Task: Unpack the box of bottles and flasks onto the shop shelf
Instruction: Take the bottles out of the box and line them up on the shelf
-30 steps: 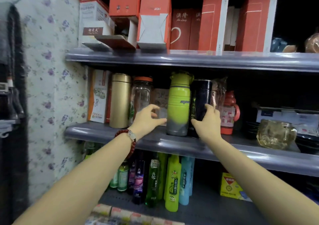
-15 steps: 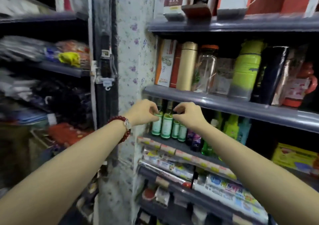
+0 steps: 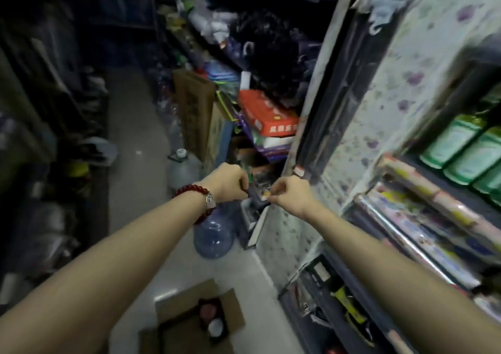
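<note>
Reaching back toward the carton is the step we judge to be in hand, since both our hands hang in mid-air over the aisle and carry nothing. Our left hand [image 3: 227, 182], with the red bead bracelet [image 3: 202, 200] at its wrist, has its fingers loosely curled and holds nothing we can see; our right hand [image 3: 288, 193] hangs just beside it, apart from it, fingers likewise slack and bent. The frame is smeared, so finer detail of the fingers cannot be told.

The cardboard box [image 3: 189, 324] stands open on the floor near the bottom edge of the view, its flaps spread, well below both hands. Inside we make out two rounded tops, a pinkish lid [image 3: 208, 310] and a white lid [image 3: 216, 326], close together toward the box's right side. What they belong to we cannot tell for sure.

To do this well, we should bend down squarely over the box rather than stretch. One bottle at a time, held round the body and not by the lid, seems safest, as caps may be loose. The shop shelf [image 3: 423, 210] runs along our right, its front edges crowded with green bottles [image 3: 461, 147] and packets, so we ought to pick the gap before lifting. The blue water jug [image 3: 214, 237] on the floor stands between us and the far stock; we should keep our feet clear of it and of the flaps.
</note>
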{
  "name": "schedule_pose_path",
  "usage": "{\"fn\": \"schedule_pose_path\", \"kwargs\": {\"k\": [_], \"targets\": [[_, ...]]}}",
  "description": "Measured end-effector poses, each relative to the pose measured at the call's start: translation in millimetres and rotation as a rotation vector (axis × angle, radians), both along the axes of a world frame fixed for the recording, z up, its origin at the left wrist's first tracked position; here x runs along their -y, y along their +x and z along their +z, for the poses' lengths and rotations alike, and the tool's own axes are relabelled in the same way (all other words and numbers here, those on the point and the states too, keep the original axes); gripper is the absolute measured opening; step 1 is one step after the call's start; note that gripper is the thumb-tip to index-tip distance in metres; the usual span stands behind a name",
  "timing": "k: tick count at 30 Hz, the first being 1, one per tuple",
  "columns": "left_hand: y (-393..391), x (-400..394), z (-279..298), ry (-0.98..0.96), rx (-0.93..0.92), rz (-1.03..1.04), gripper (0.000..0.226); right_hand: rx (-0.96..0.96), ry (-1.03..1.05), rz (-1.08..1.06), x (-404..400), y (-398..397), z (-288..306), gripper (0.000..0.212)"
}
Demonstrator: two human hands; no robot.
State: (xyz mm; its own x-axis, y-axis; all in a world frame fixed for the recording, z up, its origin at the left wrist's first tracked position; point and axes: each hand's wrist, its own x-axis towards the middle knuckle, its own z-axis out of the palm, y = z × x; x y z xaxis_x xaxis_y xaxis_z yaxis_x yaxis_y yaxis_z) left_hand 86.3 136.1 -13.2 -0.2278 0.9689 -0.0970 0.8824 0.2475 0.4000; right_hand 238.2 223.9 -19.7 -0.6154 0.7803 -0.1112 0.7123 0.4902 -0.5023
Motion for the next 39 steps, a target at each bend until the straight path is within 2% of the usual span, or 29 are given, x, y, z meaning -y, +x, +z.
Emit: {"fn": "schedule_pose_path", "kwargs": {"k": [5, 10, 20, 23, 27, 29, 31, 34, 36, 39], "targets": [[-34, 18, -107, -0.145, 0.033, 0.145, 0.020, 0.093, -0.144, 0.130, -1, -40, -115, 0.018], [-40, 34, -239, -0.326, 0.143, 0.212, 0.023, 0.210, -0.329, 0.183, 10, -42, -252, 0.020], [-27, 61, -503, -0.392, 0.253, 0.191, 0.021, 0.313, -0.498, 0.169, 49, 0, -509, 0.025], [-28, 68, -579, -0.384, 0.284, 0.206, 0.020, 0.277, -0.498, 0.160, 59, 6, -575, 0.027], [-32, 70, -669, -0.326, 0.394, 0.249, 0.036, 0.137, -0.530, 0.059, 74, 9, -654, 0.027], [-31, 68, -707, -0.263, 0.449, 0.296, 0.046, 0.076, -0.546, 0.018, 82, 10, -701, 0.042], [-27, 68, -742, -0.193, 0.483, 0.360, 0.054, 0.044, -0.568, -0.013, 93, 10, -742, 0.067], [-23, 68, -783, -0.086, 0.519, 0.443, 0.063, -0.011, -0.594, -0.081, 111, 6, -786, 0.093], [-18, 69, -797, -0.023, 0.554, 0.504, 0.066, -0.052, -0.568, -0.136, 121, 4, -807, 0.103], [-10, 66, -813, 0.021, 0.638, 0.557, 0.073, -0.102, -0.527, -0.201, 129, -2, -822, 0.106]]}}
